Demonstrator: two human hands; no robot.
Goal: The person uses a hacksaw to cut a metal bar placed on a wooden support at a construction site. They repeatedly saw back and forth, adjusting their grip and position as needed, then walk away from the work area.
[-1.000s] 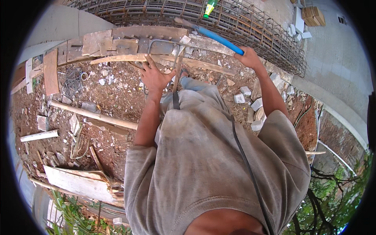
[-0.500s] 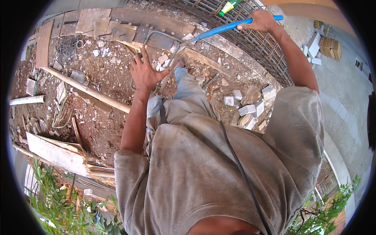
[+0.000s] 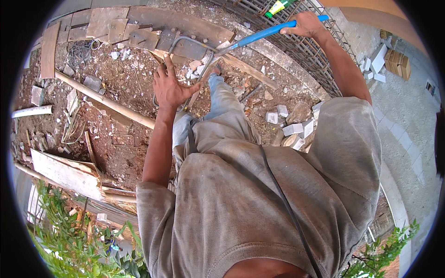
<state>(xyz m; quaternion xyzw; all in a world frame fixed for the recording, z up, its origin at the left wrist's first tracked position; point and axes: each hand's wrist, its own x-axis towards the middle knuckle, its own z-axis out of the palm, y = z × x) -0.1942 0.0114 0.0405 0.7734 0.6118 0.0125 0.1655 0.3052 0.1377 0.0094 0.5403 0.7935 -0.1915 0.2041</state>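
My right hand (image 3: 305,24) is closed around the upper end of a blue-handled bar (image 3: 264,34). The bar's grey metal end meets a bent steel rod (image 3: 175,42), shaped like a rectangular loop, above a narrow wooden board (image 3: 250,72). My left hand (image 3: 171,88) lies against the lower part of the loop, fingers spread and thumb stretched out to the right. Whether its palm presses on the rod is hidden.
A long rebar cage (image 3: 320,62) runs along the upper right, with a green bottle (image 3: 277,7) over it. Broken white blocks (image 3: 294,129) lie on rubble to my right. A wooden pole (image 3: 104,101) and planks (image 3: 50,51) lie left. Cardboard boxes (image 3: 397,65) stand far right.
My right hand and the blue handle have shifted slightly left and down in view. My left hand stays in nearly the same place, fingers still spread.
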